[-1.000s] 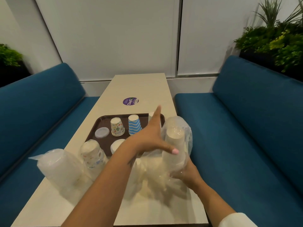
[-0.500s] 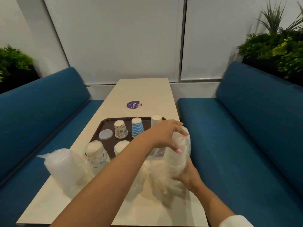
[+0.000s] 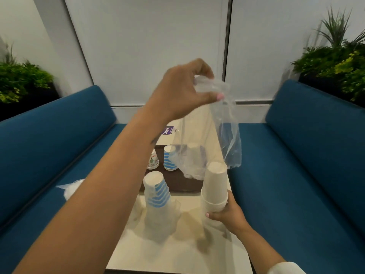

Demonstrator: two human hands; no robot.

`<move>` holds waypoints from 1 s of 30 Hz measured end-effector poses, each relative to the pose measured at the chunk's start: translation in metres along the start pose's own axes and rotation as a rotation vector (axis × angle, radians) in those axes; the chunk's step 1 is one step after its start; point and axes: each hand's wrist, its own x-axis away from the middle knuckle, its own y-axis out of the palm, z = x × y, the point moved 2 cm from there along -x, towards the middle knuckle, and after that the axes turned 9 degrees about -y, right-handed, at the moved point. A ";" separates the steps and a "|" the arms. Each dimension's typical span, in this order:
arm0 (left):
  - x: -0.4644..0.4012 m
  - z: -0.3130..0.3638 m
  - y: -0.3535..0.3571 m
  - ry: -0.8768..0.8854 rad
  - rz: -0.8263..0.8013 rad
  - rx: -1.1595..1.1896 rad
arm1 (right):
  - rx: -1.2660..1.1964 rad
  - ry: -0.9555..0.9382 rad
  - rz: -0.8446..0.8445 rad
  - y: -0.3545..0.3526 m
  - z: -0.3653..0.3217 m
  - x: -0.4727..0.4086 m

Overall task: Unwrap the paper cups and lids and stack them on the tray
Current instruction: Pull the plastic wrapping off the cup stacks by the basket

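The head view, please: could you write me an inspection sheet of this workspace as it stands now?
Surface: pale table between two blue benches; brown tray at its middle.
Job's things: plain cup stack, unwrapped, upside down; striped stack upside down in its wrap on the table; striped cup and patterned cup upside down on the tray.
Clutter: wrapped bundle at the left edge; purple sticker.
Grippers: left hand pinches the empty bag aloft; right hand grips the plain stack's base.
Cables: nothing seen.
Surroundings: white wall panels, plants in both corners.
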 end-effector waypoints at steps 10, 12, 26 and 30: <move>-0.011 -0.028 0.007 -0.203 0.291 -0.133 | -0.247 -0.157 -0.034 -0.010 -0.043 0.016; -0.011 -0.035 0.011 -0.267 0.331 -0.114 | -0.209 -0.210 -0.022 -0.018 -0.056 0.018; 0.009 -0.083 0.008 -0.663 0.507 0.193 | -0.338 -0.336 0.423 -0.029 -0.201 0.004; 0.024 -0.095 -0.003 -0.652 0.411 0.453 | -0.510 0.031 0.337 -0.015 -0.219 -0.011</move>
